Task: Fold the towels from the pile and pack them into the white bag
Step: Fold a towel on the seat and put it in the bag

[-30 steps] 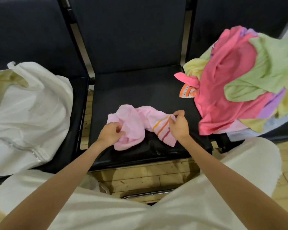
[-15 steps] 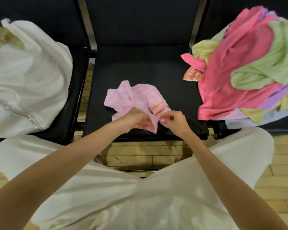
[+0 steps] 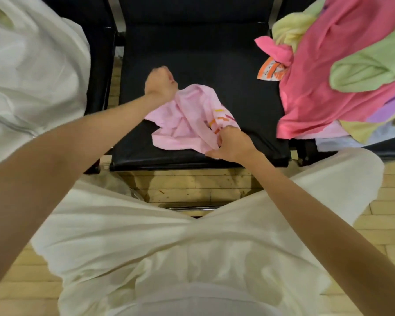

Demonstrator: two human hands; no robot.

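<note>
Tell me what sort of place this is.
Probably a waiting area or hall: a row of joined black chairs on a wood floor, with a towel pile and white bag on the seats.

Pink towel [image 3: 187,119] between gripping hands

Row of black padded chairs on a pale wood floor.

Three seats side by side: middle chair [image 3: 203,65] with dark fabric seat and backrest, left chair [image 3: 99,53] and right chair [image 3: 392,149] only partly visible. Narrow gaps between seats, showing metal frame bars [image 3: 121,17] at the backrests. Beneath the front edge of the middle seat, light yellowish floor planks [image 3: 192,190], scuffed and marked with small dark spots. Chrome rail [image 3: 192,208] low near the floor. Soft, even indoor lighting, no hard shadows.
</note>
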